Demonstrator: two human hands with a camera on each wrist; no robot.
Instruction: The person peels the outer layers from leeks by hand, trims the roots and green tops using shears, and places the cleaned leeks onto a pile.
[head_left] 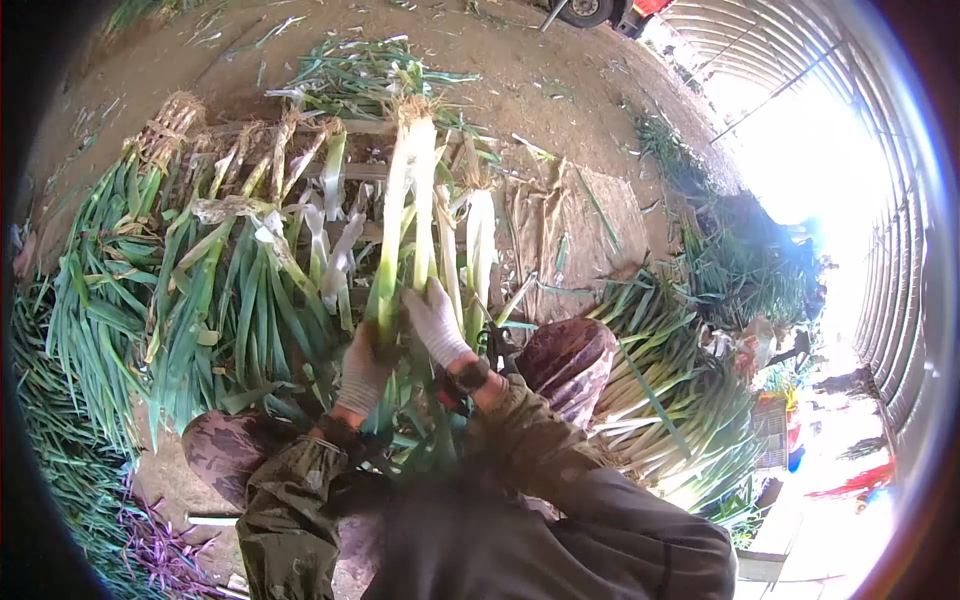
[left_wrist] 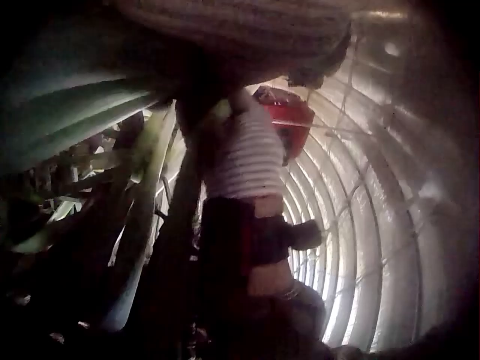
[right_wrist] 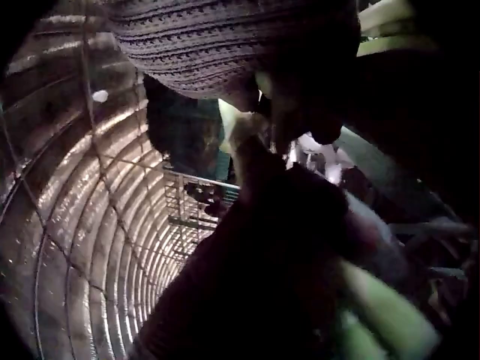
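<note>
Upright in front of the person stand long leeks (head_left: 395, 220), white shanks and roots pointing away, green leaves running down between the knees. The left hand (head_left: 365, 372), in a pale knit glove, grips the leeks low on their green part. Slightly higher and to the right, the gloved right hand (head_left: 437, 322) curls round the same leeks, its back toward the head camera. In the right wrist view the ribbed glove (right_wrist: 225, 45) fills the top, and its fingers are mostly in shadow. The left wrist view shows the other hand's striped cuff (left_wrist: 247, 161) behind dark leaves.
More leeks (head_left: 225, 290) lie in a row at the left, roots outward, beside a tied bundle (head_left: 110, 250). A heap of leeks (head_left: 670, 400) spreads beyond the right knee (head_left: 570, 365). Brown sacking (head_left: 560, 230) covers the ground ahead. A ribbed tunnel wall (head_left: 905, 250) curves along the right.
</note>
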